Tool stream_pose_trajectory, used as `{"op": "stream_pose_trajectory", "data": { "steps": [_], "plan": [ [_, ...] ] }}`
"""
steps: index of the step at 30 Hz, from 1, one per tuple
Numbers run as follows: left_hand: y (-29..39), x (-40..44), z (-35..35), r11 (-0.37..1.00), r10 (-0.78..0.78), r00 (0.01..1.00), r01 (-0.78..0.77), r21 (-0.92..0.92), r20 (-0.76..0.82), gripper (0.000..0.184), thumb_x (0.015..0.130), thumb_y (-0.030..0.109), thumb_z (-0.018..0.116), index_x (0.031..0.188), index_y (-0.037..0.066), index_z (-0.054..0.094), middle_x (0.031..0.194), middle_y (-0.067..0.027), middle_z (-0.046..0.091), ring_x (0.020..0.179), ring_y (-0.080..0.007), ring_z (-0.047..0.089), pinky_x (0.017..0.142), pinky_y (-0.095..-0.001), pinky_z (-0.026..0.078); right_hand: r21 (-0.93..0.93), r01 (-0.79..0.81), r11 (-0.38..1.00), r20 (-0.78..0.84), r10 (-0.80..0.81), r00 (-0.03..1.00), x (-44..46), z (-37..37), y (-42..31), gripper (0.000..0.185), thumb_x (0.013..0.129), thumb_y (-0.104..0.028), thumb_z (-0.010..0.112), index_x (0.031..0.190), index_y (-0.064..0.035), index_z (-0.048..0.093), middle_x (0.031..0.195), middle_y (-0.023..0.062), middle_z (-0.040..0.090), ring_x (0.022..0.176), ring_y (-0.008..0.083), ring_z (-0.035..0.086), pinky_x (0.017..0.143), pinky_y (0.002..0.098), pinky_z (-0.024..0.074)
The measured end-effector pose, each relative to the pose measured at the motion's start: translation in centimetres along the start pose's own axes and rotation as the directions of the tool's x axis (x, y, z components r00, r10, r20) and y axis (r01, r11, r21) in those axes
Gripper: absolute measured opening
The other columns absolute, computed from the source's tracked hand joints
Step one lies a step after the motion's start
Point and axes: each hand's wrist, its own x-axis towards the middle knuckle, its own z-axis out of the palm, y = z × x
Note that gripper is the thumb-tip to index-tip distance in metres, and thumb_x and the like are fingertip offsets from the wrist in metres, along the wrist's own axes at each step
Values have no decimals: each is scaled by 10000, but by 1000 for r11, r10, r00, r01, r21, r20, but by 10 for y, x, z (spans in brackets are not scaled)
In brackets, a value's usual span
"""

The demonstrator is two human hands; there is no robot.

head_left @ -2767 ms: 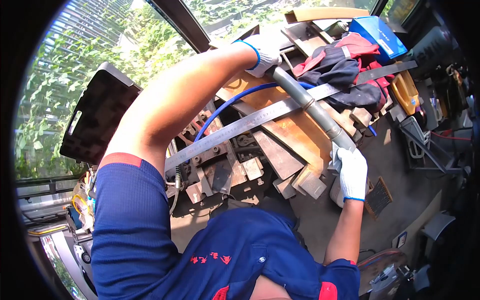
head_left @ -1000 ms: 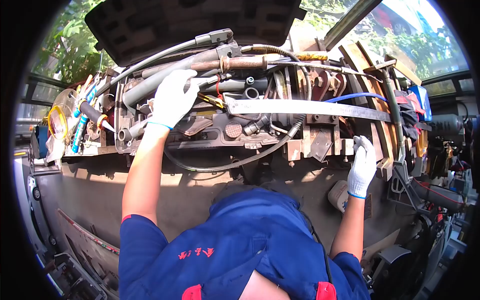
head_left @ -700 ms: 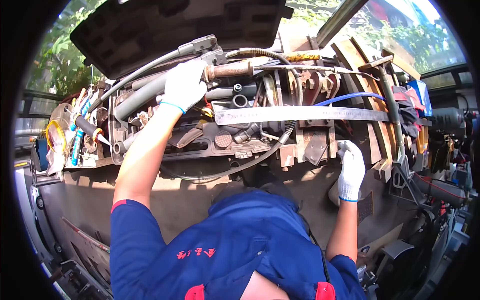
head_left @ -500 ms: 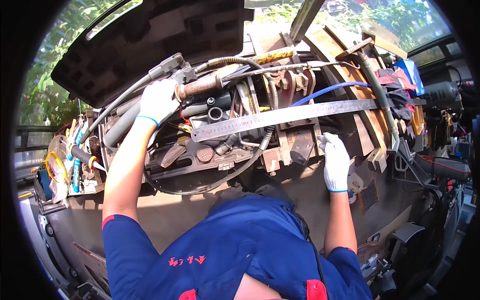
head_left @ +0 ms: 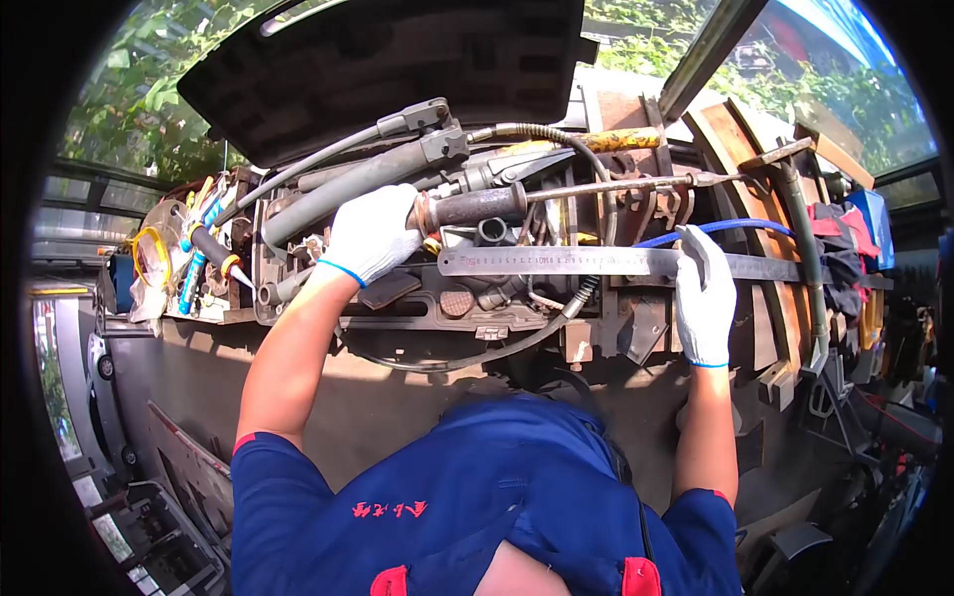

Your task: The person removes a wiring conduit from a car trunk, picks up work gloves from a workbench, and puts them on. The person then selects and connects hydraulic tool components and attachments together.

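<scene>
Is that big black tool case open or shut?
Open: the tool case has its lid raised behind it, leaving tools exposed to view.

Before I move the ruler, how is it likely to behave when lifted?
The ruler looks long and thin, so held by one end it would probably bend and sway. Its smooth, shiny metal may slip against a glove. It could also snag, since it passes under the pipe near its right end.
</scene>
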Motion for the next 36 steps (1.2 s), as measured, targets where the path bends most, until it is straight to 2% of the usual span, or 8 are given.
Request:
{"op": "stream_pose_trajectory", "data": {
  "steps": [3,6,11,16,22,28,30,36],
  "plan": [
    [8,-13,-13,997,-74,997,74,-1,20,232,906,282,773,1060,110,760,1015,-154,778,971,-388,757,848,-490,603,-387,437,812,147,-414,898,63,9,-9,588,876,72,656,1452,-42,670,1435,211,689,1385,416,623,1211,482,474],
    [5,-26,-25,999,-47,994,48,8,-99,232,881,257,787,1066,118,764,1012,-143,775,956,-374,760,823,-474,606,-611,579,540,452,-362,815,111,20,-8,603,816,29,640,1410,-64,684,1348,202,708,1310,414,643,1218,525,431],
    [-29,-42,-54,998,68,937,-65,19,-342,246,815,185,806,1041,102,757,966,-123,747,901,-353,741,813,-442,598,-370,681,633,512,-473,717,162,26,-22,274,854,-115,741,1119,-64,789,1004,173,788,962,378,751,893,462,597],
    [-106,0,-80,988,-15,880,86,128,-475,277,868,164,787,1137,99,791,1081,-120,788,1010,-356,745,929,-454,595,-360,524,772,513,-306,802,192,54,-109,181,992,-227,722,1108,-100,781,964,165,758,914,382,735,833,461,568],
    [-183,53,-81,916,-321,822,396,66,-471,327,1007,300,658,1238,111,790,1191,-142,795,1149,-357,750,1046,-451,577,-370,631,682,524,-408,748,259,155,-132,265,988,-363,741,1101,-129,790,961,159,771,973,389,752,869,482,588],
    [-105,-42,-52,952,-268,798,132,-278,-540,256,998,182,734,1217,54,769,1205,-153,774,1152,-342,733,1031,-431,577,-182,862,473,390,-770,505,264,215,-147,362,989,-254,719,1311,-89,740,1215,191,757,1160,389,714,1041,482,573],
    [-86,-99,-19,968,-190,827,68,-241,-529,167,987,103,741,1139,48,783,1136,-152,775,1098,-341,738,996,-436,585,56,821,568,491,-731,473,229,201,-147,313,1007,-231,705,1278,-81,755,1180,180,767,1116,390,729,1019,463,585],
    [-67,-254,61,781,-578,760,410,-471,-297,126,987,87,748,1096,38,786,1098,-150,782,1062,-335,742,988,-428,582,-3,148,989,524,-125,842,118,107,-107,282,1056,-159,683,1276,-8,773,1214,135,804,1163,240,754,1067,343,557]
  ]
}}
